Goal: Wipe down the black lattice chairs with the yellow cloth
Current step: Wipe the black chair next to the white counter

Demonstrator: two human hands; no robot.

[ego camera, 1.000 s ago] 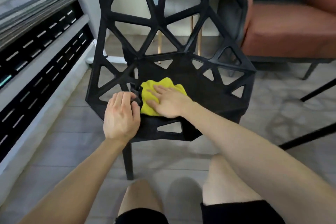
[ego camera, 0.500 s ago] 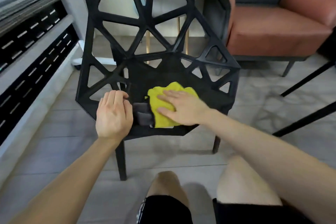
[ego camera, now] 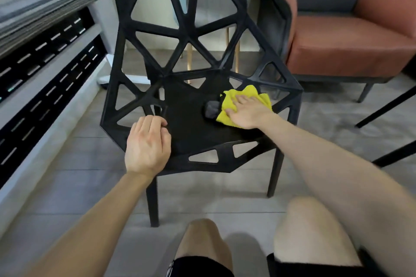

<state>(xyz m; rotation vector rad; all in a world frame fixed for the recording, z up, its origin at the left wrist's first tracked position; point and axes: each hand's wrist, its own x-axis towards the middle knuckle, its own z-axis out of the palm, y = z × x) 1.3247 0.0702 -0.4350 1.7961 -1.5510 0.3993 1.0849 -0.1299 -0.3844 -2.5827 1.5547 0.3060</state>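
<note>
A black lattice chair stands in front of me, its seat facing me and its triangle-patterned back rising behind. My left hand curls over the seat's front left edge and grips it. A yellow cloth with a grey patch at its left side lies on the right part of the seat. My right hand lies flat on the cloth and presses it onto the seat, fingers pointing left.
An orange armchair with a grey back cushion stands at the right, close behind the chair. A white and black slatted unit runs along the left. Black table or chair legs cross the floor at far right. My knees are below.
My right hand has slid the yellow cloth across the seat from the left side to the right side. My left hand has stayed on the seat's front left edge.
</note>
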